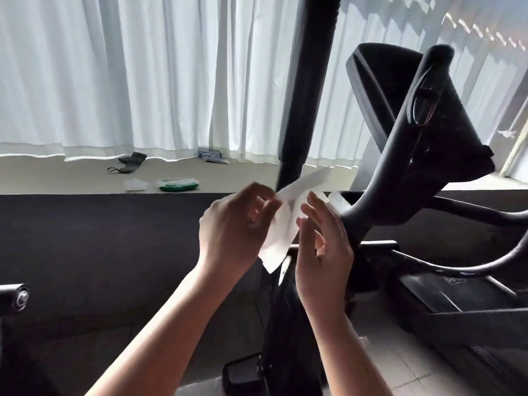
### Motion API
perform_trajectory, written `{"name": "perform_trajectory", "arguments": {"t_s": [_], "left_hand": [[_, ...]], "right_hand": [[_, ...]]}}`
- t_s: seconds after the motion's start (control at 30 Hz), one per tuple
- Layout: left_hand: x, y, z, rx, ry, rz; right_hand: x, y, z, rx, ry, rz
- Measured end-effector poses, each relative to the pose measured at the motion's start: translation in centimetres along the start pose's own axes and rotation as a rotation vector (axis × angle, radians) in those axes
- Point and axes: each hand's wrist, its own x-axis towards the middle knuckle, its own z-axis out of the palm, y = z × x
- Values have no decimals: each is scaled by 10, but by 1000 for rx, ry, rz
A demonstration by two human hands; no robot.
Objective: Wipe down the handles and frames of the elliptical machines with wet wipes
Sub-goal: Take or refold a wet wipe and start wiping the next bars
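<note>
White curtains [128,75] cover the window behind. Black elliptical machine [423,155] at right, its upright handle [307,81] running top to center. Beige sill [85,178] under the curtains carries a green wipes pack [177,184], a crumpled white piece [136,184] just left of it, a dark pouch [130,162] and a small blue-white item [210,154]. Both hands raised in front of the handle's lower end. Left hand [237,224] grip: fingers pinching the wet wipe [285,221] at its upper part. Right hand [325,238] grip: fingers fairly straight, touching the wipe's right edge. Wipe hangs spread between them.
</note>
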Motion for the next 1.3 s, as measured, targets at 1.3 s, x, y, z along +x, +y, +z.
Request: {"name": "perform_trajectory", "arguments": {"t_s": [1.3], "left_hand": [[-35,-66,-1,-361,-147,-231]], "right_hand": [[-1,22,48,-476,-87,-191]]}}
